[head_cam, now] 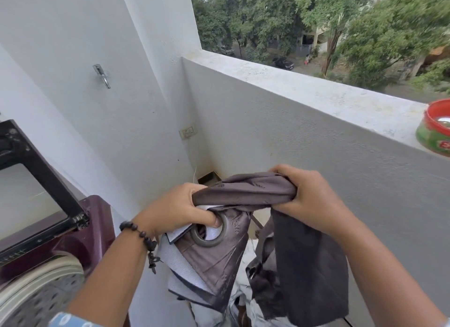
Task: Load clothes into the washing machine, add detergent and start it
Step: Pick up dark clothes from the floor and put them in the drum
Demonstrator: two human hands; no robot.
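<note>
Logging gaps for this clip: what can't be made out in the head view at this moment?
- Washing machine: cut off by the left edge; controls unseen, and drum contents mostly out of frame.
- Grey curtain: lower part runs past the bottom edge; both hands' grip, left hand and right hand, covers the top fold.
- Red and green tub: cut by the right edge, label unreadable.
- Pale clothes below: hidden behind the curtain.

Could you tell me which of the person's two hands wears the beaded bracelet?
The left hand, gripping the grey curtain beside its metal eyelet, has dark beads at its wrist; the right hand has a bare wrist.
</note>
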